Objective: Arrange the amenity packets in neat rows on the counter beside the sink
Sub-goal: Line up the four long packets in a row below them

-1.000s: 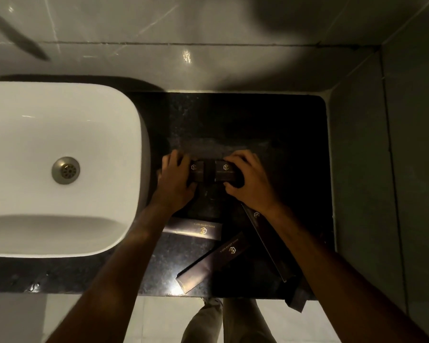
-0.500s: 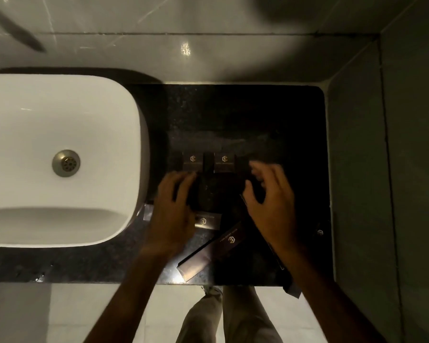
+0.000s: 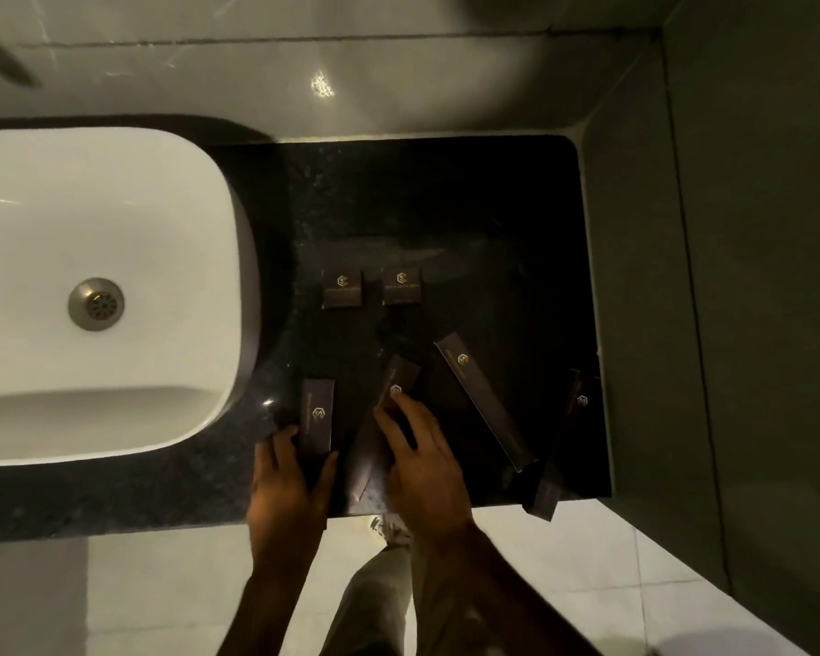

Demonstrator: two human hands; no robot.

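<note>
- Since half a second ago, both hands have drawn back from the two small square packets toward the near edge, and the left long packet has turned from lying crosswise to pointing at 12 o'clock.
- The left hand (image 3: 287, 485) has its grip clamped on the near end of a long dark brown rectangular cardboard packet with a gold logo (image 3: 317, 415), thumb on its right side and fingers on its left; this packet stands upright toward 12 o'clock.
- The right hand (image 3: 424, 471) lies flat with fingers spread, grip apart, fingertips resting on a second long dark packet (image 3: 389, 409) that tilts toward 1 o'clock, just beside the first.
- At 2 o'clock from the right hand lies a third long dark packet (image 3: 481, 400), tilted toward 11 o'clock, apart from the hand.
- At 3 o'clock, near the right edge, a fourth long dark packet (image 3: 566, 442) overhangs the near edge of the worktop.
- At 12 o'clock from the hands, two small square dark packets sit side by side in a row: the left square packet (image 3: 342, 288) and the right square packet (image 3: 402, 286), a narrow gap between them.
- All lie on the black speckled stone worktop (image 3: 493, 220), with the white ceramic sink (image 3: 114, 229) at 9 o'clock.
- Pale tiled floor (image 3: 162, 598) shows below the worktop's near edge.
</note>
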